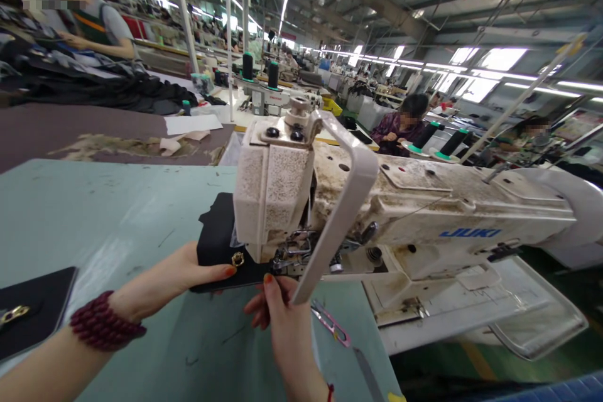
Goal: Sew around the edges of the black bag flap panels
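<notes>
A black flat piece (217,226) with a gold metal fitting (238,259) lies partly under the head of a white sewing machine (273,188). My left hand (200,269) grips its near left edge, thumb on top beside the fitting and fingers mostly hidden underneath. At the near right edge, close to the presser foot (287,260), my right hand (277,304) has its thumb and index finger together at the piece's edge, the other fingers curled below. The needle area is partly hidden by metal parts.
Another black piece with a gold fitting (38,301) lies at the left on the green table (117,213). Pink-handled snips (332,323) lie right of my right hand. A slanting white bar (336,220) stands before the machine. Several people work farther off.
</notes>
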### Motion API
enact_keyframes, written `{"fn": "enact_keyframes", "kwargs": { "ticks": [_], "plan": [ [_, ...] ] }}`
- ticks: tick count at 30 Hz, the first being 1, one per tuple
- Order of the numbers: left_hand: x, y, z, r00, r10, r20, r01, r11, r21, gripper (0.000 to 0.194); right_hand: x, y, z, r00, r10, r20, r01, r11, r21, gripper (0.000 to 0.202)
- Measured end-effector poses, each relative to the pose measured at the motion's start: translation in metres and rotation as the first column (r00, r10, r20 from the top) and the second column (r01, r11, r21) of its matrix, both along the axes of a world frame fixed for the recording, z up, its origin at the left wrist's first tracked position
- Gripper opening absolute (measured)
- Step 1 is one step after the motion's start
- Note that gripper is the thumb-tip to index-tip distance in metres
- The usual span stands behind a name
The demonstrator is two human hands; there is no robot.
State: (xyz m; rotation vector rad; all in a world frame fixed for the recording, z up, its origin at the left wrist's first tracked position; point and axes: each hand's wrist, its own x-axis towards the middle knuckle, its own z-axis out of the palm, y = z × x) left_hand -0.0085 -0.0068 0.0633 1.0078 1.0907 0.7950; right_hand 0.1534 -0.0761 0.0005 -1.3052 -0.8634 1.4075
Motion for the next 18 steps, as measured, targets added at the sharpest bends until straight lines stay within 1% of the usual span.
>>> {"fn": "enact_keyframes", "kwargs": {
  "ticks": [2, 3, 6, 10, 13, 14, 16, 17, 18],
  "plan": [
    [-0.001, 0.002, -0.001, 0.993, -0.101, -0.060, 0.105, 0.993, 0.049, 0.023, -0.002, 0.001, 0.000, 1.000, -0.009, -0.004, 0.009, 1.000, -0.008, 0.074],
    [-0.003, 0.004, -0.002, 0.986, -0.134, -0.100, 0.141, 0.987, 0.074, 0.022, -0.003, 0.001, 0.000, 1.000, -0.012, -0.005, 0.012, 1.000, -0.010, 0.075],
    [-0.007, 0.006, -0.007, 0.983, -0.086, -0.163, 0.101, 0.991, 0.085, 0.021, -0.001, -0.001, 0.001, 1.000, 0.002, -0.016, -0.002, 1.000, -0.011, 0.079],
    [-0.008, 0.005, -0.008, 0.980, -0.094, -0.177, 0.110, 0.991, 0.082, 0.024, 0.015, -0.014, 0.003, 0.997, 0.082, 0.008, -0.082, 0.997, -0.006, 0.078],
    [-0.007, 0.002, -0.006, 0.981, -0.072, -0.181, 0.092, 0.990, 0.106, 0.027, 0.044, -0.034, 0.009, 0.989, 0.114, 0.089, -0.114, 0.993, -0.004, 0.070],
    [-0.006, 0.001, -0.006, 0.983, -0.068, -0.169, 0.088, 0.990, 0.111, 0.028, 0.056, -0.041, 0.012, 0.987, 0.101, 0.125, -0.103, 0.995, 0.007, 0.067],
    [-0.006, -0.001, -0.006, 0.990, -0.055, -0.128, 0.069, 0.992, 0.107, 0.029, 0.088, -0.056, 0.023, 0.977, 0.010, 0.215, -0.025, 0.998, 0.066, 0.060],
    [-0.006, -0.001, -0.006, 0.993, -0.046, -0.113, 0.057, 0.994, 0.095, 0.028, 0.107, -0.062, 0.031, 0.959, -0.070, 0.274, 0.037, 0.992, 0.123, 0.056],
    [-0.005, -0.003, -0.007, 0.994, -0.030, -0.104, 0.039, 0.996, 0.079, 0.027, 0.129, -0.066, 0.042, 0.920, -0.181, 0.348, 0.113, 0.972, 0.205, 0.052]
  ]
}}
